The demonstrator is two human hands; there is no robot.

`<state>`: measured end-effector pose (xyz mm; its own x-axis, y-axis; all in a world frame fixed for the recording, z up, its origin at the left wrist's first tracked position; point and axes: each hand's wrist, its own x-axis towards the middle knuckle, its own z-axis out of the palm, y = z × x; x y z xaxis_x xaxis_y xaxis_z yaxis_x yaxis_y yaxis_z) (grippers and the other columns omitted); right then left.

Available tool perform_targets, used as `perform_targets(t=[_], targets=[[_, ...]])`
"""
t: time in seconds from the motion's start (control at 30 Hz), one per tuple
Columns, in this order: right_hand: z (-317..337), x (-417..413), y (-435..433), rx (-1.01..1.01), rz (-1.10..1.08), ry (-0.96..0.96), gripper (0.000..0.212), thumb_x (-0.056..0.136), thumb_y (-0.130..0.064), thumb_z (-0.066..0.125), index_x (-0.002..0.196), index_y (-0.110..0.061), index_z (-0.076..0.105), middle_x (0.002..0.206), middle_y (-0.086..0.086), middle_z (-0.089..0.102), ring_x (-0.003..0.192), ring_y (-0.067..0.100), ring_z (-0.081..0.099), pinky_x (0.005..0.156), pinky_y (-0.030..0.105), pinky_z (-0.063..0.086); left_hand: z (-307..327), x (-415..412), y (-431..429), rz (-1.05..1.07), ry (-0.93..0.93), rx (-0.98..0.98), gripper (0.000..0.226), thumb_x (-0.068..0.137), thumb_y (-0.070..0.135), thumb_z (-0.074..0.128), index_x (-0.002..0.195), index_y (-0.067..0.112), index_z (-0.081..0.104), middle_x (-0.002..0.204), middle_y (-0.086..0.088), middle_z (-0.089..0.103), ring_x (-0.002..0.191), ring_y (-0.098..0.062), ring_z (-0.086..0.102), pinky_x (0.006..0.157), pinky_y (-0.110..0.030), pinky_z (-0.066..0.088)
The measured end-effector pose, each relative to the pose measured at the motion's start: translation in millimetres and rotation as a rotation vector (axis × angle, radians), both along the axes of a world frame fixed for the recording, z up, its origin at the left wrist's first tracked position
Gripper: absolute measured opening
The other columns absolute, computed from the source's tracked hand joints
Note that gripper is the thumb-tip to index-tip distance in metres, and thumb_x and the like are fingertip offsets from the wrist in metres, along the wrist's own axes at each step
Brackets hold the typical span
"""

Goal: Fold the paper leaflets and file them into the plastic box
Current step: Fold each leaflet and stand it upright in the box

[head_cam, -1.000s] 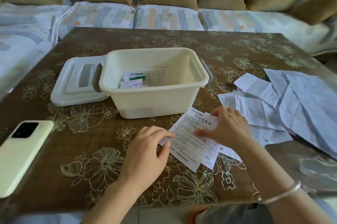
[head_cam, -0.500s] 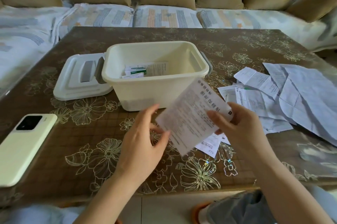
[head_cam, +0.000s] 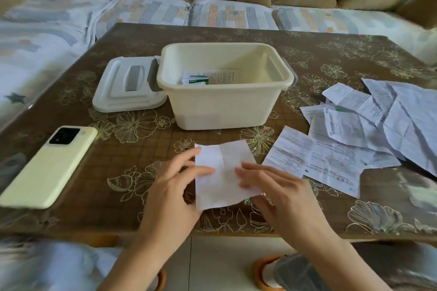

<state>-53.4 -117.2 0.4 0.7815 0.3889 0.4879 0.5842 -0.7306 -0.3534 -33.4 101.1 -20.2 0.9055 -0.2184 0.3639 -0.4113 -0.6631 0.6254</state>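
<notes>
At the near edge of the surface (head_cam: 123,163), a leaflet (head_cam: 222,182) shows its blank white side up, with a crease running down it. The left hand (head_cam: 170,191) grasps its 9 o'clock edge, thumb on top. The right hand (head_cam: 283,193) grasps the 3 o'clock edge, fingers lying over the sheet and thumb tucked under the lower corner. Whether the paper rests on the surface or is held just above it I cannot tell. At 12 o'clock from the leaflet stands the open plastic box (head_cam: 224,106), with a few filed leaflets (head_cam: 203,79) inside. Its lid (head_cam: 118,99) lies flat, touching the box at 9 o'clock. Loose leaflets (head_cam: 354,129) sprawl at 2 o'clock, and a pale phone (head_cam: 47,167) lies face down at 9 o'clock.
</notes>
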Motion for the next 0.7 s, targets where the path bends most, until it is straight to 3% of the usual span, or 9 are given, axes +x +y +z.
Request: perform_targets(t=[0.1,0.2,0.27,0.37,0.47,0.57,0.7], targets=[[-4,0,0,0.011,-0.056,0.014,0.016,0.079,-0.015,0.076,0.092,-0.019,0.068,0.105,-0.014,0.071,0.110,0.002,0.061,0.080,0.031,0.056,-4,-1,0,0.019,-0.058,0.061,0.036,0.065,0.006,0.086,0.092,0.028,0.077,0.112,0.017,0.064,0.109,-0.011,0.054,0.090,-0.018,0.042],[-4,-1,0,0.129,-0.119,0.080,0.009,0.084,-0.032,0.067,0.091,-0.027,0.065,0.097,-0.023,0.068,0.100,0.003,0.063,0.075,0.034,0.054,-2,-2,-2,0.027,-0.126,-0.011,0.011,0.077,0.022,0.077,0.086,0.028,0.077,0.090,0.025,0.064,0.099,-0.008,0.057,0.083,-0.031,0.050],[-3,-2,1,0.220,-0.176,0.140,0.016,0.087,-0.048,0.057,0.091,-0.033,0.061,0.091,-0.029,0.064,0.090,0.005,0.062,0.069,0.032,0.054,-1,-2,-3,0.039,-0.124,-0.034,0.018,0.082,0.039,0.063,0.084,0.027,0.076,0.082,0.024,0.063,0.089,-0.008,0.059,0.075,-0.036,0.052],[-8,0,3,0.299,-0.257,0.191,0.024,0.084,-0.060,0.051,0.086,-0.037,0.052,0.084,-0.031,0.063,0.084,0.008,0.063,0.063,0.033,0.054,-1,-2,-5,0.068,-0.112,0.006,0.031,0.086,0.047,0.054,0.078,0.025,0.074,0.075,0.021,0.062,0.081,-0.009,0.055,0.071,-0.038,0.050],[-13,5,7,0.338,-0.317,0.239,0.024,0.081,-0.058,0.054,0.079,-0.035,0.049,0.080,-0.021,0.068,0.078,0.012,0.065,0.065,0.040,0.053,-3,-1,-8,0.120,-0.118,0.045,0.033,0.088,0.048,0.051,0.078,0.025,0.072,0.073,0.021,0.062,0.076,-0.010,0.051,0.070,-0.037,0.047],[-15,8,12,0.319,-0.339,0.271,0.024,0.080,-0.049,0.061,0.090,-0.029,0.053,0.085,-0.023,0.066,0.080,0.009,0.066,0.071,0.037,0.055,-4,3,-11,0.182,-0.123,0.091,0.033,0.088,0.051,0.051,0.080,0.024,0.069,0.075,0.023,0.058,0.072,-0.011,0.049,0.064,-0.035,0.045],[-19,8,15,0.256,-0.346,0.272,0.035,0.082,-0.041,0.067,0.104,-0.046,0.041,0.089,-0.023,0.062,0.084,0.009,0.062,0.072,0.036,0.055,-4,6,-16,0.225,-0.132,0.107,0.022,0.082,0.042,0.070,0.091,0.021,0.069,0.073,0.024,0.050,0.069,-0.012,0.048,0.061,-0.031,0.042]])
